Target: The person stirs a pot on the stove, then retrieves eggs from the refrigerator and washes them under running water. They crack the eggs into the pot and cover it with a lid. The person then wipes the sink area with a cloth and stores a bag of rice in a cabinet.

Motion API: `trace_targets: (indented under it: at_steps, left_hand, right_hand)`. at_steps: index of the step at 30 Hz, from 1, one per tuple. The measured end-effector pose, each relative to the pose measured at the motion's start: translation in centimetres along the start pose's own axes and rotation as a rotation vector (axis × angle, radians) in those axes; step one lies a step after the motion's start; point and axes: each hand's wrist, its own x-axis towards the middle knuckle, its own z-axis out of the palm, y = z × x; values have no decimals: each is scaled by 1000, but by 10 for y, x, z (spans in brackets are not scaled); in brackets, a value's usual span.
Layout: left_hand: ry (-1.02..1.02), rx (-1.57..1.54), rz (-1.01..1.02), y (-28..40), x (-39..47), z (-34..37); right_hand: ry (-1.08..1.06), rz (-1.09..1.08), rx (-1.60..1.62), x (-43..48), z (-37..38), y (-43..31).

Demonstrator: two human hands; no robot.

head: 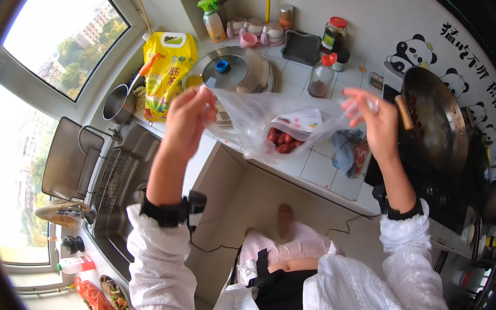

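Observation:
Stretched between my hands in front of the tiled counter [309,167] is a clear plastic bag [244,115]. Inside it lies an opened white packet [302,119] with dark red pieces, perhaps dried dates [284,140], showing at its mouth. My left hand [189,116] pinches the bag's left end, fingers closed. My right hand [368,109] has the other end between thumb and fingers, blurred by motion. Behind the bag, a large steel pan with a domed glass-and-steel lid [240,69] rests on the counter.
To the right, a wok [435,121] with liquid and dark pieces sits on the black stove. A blue cloth [346,151] lies near the counter edge. Left are a steel sink [141,146] and a yellow rice bag [168,73]. A red-capped glass bottle [322,77] stands behind.

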Motion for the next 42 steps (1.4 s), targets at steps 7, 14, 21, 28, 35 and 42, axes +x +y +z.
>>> trace_targets:
  at_steps: [7, 14, 21, 28, 35, 42]
  left_hand:
    - [-17, -99, 113, 42, 8, 15]
    - [-135, 135, 128, 42, 24, -2]
    - [-331, 732, 376, 46, 58, 44]
    - [-422, 1215, 886, 34, 74, 84]
    - [-591, 810, 782, 23, 73, 112]
    - [-296, 891, 515, -40, 71, 69]
  right_hand:
    - [-28, 247, 331, 39, 7, 6]
    - [80, 148, 134, 29, 10, 23]
    - [6, 282, 630, 49, 40, 15]
    - [-93, 181, 307, 48, 96, 4]
    - [68, -148, 7, 50, 130, 16]
    - [31, 468, 760, 52, 110, 15]
